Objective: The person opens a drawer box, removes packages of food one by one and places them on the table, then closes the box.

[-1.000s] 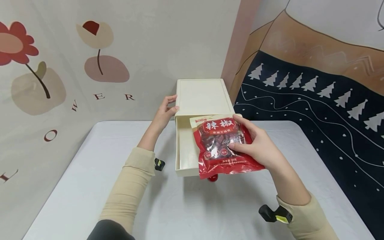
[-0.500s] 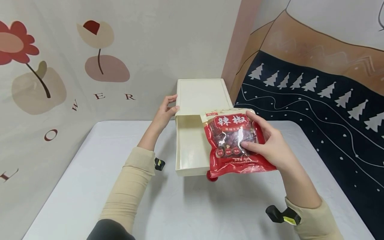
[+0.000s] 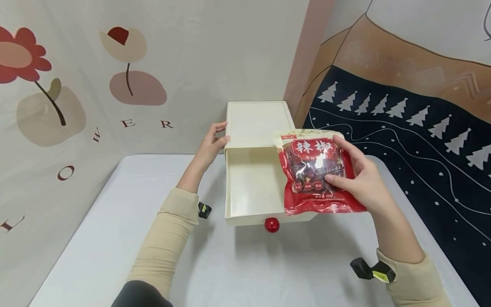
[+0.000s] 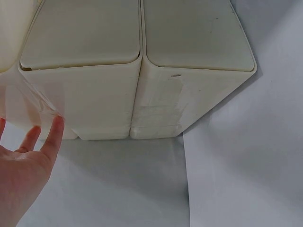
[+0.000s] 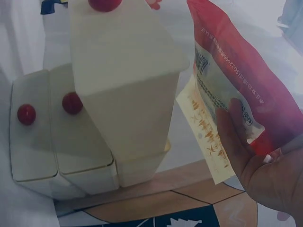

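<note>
My right hand (image 3: pixel 364 181) pinches a red and cream bag of dried chilies (image 3: pixel 307 164) by its right side, thumb across the front. In the right wrist view, fingers lie against the back of the bag (image 5: pixel 236 71). The bag is held up over the right part of a pulled-out cream drawer (image 3: pixel 249 187), hiding that part. A red knob (image 3: pixel 272 225) sits on the drawer's front. With fingers extended, my left hand (image 3: pixel 211 147) touches the left side of the cream drawer cabinet (image 3: pixel 258 123); the left wrist view shows its fingertips against the cabinet wall (image 4: pixel 104 99).
Below the pulled-out drawer, the right wrist view shows two pushed-in drawers (image 5: pixel 33 146) with red knobs (image 5: pixel 26 114). The cabinet stands at the back of a white-covered table (image 3: pixel 153 183), close to the flower-patterned wall (image 3: pixel 199 64).
My right hand has carried the bag to the right and away from the drawer's middle, uncovering more of the drawer and its knob. The left hand stays put.
</note>
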### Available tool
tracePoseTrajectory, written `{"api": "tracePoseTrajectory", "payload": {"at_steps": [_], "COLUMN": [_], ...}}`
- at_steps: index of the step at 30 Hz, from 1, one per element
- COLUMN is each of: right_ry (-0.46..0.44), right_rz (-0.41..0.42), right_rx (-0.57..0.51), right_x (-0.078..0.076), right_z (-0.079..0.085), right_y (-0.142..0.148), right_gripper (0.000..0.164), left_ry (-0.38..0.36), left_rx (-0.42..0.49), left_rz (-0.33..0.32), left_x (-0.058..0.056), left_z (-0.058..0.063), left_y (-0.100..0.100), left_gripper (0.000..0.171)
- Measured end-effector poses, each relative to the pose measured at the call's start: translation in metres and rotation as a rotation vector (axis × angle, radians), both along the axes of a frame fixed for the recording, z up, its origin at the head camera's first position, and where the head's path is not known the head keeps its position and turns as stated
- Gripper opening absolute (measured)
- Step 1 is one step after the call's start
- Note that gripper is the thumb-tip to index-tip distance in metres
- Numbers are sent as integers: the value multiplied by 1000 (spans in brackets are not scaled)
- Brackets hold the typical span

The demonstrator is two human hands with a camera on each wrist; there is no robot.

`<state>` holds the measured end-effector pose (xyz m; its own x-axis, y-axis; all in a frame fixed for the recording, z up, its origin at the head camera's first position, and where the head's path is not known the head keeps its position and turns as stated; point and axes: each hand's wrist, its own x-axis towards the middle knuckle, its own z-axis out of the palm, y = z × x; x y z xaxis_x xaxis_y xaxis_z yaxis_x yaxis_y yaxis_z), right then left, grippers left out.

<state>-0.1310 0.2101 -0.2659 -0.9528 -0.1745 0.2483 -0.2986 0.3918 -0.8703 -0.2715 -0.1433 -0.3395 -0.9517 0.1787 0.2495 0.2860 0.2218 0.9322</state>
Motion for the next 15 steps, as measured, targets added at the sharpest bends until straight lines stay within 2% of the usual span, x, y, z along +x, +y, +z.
{"api": "tracePoseTrajectory", "payload": {"at_steps": [6, 15], "right_ry": [36, 16], "right_rz": [-27, -67], "right_rx": [17, 24], "right_x": [-4, -14], "right_z": [-1, -7], "right_y": [9, 26], "right_gripper": [77, 76], "left_ry": [-5, -10], "left_rx": [7, 7], "left_rz": [-1, 0], "left_x": [0, 0], "left_z": [0, 1], "left_y": [0, 0], "left_gripper": [51, 51]}}
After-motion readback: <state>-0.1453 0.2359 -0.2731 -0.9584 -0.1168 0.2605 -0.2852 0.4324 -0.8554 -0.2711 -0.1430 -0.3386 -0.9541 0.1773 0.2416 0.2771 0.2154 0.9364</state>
